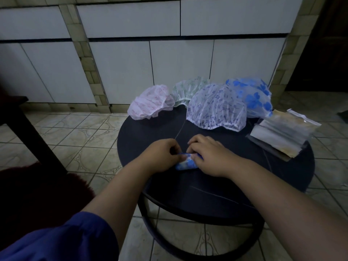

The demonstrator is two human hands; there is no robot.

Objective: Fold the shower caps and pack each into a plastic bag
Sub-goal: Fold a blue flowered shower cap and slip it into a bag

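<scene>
Folding step: a blue-flowered shower cap [186, 163] was squeezed into a small bundle between both hands, at the middle of the round dark table [207, 194].

I saw four unfolded caps [216, 108] waiting along the far edge and a stack of plastic bags [282, 132] at the right. By my reading, the next move called for one hand to keep the bundle tight while the other fetched a bag. My left hand [163, 154] pinched the bundle's left end with curled fingers; my right hand [209, 154] lay curled over its right end, pressing it down.
</scene>
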